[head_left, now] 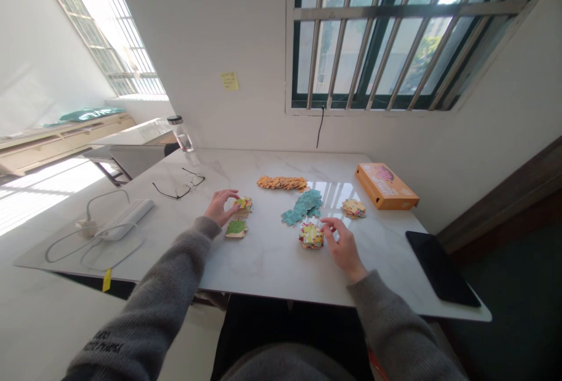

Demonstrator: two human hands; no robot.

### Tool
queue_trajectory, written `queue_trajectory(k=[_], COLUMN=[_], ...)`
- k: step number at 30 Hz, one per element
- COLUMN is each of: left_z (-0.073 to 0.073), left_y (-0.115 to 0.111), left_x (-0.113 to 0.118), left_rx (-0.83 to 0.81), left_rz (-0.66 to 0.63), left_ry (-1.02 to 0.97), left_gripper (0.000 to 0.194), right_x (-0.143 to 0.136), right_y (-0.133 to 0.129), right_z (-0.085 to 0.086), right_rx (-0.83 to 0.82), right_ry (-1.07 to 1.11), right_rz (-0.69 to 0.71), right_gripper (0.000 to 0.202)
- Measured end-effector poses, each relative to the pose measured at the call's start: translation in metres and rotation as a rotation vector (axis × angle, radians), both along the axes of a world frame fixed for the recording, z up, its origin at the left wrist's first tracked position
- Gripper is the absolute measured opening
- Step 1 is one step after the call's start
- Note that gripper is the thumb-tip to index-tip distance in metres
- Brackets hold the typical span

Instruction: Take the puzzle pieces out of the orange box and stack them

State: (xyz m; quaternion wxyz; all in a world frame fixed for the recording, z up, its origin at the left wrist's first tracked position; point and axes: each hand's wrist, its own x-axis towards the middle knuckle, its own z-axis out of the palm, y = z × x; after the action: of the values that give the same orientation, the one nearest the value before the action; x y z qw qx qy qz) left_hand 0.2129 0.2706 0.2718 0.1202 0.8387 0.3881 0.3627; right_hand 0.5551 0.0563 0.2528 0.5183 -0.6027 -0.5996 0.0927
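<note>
Bench (267, 264), near to far. Right hand (345, 246): fingers curled, thumb and index a narrow gap apart, at the right side of a multicoloured stack of pieces (311, 234). Whether they touch it cannot be told. The stack is low and its edges uneven; judged best handled by the rims, with light side pressure, since a push from one side could shear the layers.

Beside the left forearm, a small green-topped stack (236, 228) lies flat, just nearer than the left hand (218, 208). A low wrist could brush it; better to keep the wrist raised.

Left hand: thumb and index narrow, at the left edge of a taller stack (244, 206). Cannot tell if a piece is pinched. Suggested: take only the top layer between the fingertips, lift straight up, avoid dragging the layers below.

Cream-coloured pile (353, 208) right of the right hand, well apart from the left. Teal pile (307, 202) just beyond the right-hand stack, spread loosely; reaching low over it risks mixing pieces. Further off, orange-brown row (281, 183), pieces leaning in overlap; a nudge at one end could shift the row. Orange box (386, 186) at far right, outside the working area.
</note>
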Motion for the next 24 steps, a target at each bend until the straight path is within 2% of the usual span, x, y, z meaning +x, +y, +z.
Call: queue_trajectory(k=[2, 5, 9, 12, 16, 19, 24], left_z=[0.011, 0.016, 0.002, -0.013, -0.021, -0.021, -0.018], left_y=[-0.021, -0.056, -0.095, -0.11, -0.114, -0.115, -0.121], left_x=[0.021, 0.06, 0.112, 0.14, 0.156, 0.158, 0.156], left_rx=[0.046, 0.08, 0.053, 0.039, 0.02, -0.012, -0.056], left_rz=[-0.069, -0.275, -0.465, -0.512, -0.522, -0.533, -0.554], left_ry=[-0.017, 0.003, 0.001, 0.019, 0.033, -0.024, -0.146], left_gripper=[0.019, 0.014, 0.016, 0.025, 0.024, 0.021, 0.027], right_x=[0.0, -0.001, -0.002, 0.001, 0.005, 0.005, 0.001], right_y=[0.001, 0.0, -0.003, -0.004, -0.003, -0.003, -0.007], right_z=[0.0, 0.0, -0.002, -0.003, -0.004, -0.002, 0.006], right_rx=[0.01, -0.001, -0.048, -0.069, -0.071, -0.06, -0.01], right_ry=[-0.063, -0.161, -0.229, -0.23, -0.223, -0.202, -0.144], right_rz=[0.013, 0.089, 0.133, 0.156, 0.193, 0.19, 0.18], right_gripper=[0.019, 0.019, 0.023, 0.026, 0.026, 0.031, 0.038])
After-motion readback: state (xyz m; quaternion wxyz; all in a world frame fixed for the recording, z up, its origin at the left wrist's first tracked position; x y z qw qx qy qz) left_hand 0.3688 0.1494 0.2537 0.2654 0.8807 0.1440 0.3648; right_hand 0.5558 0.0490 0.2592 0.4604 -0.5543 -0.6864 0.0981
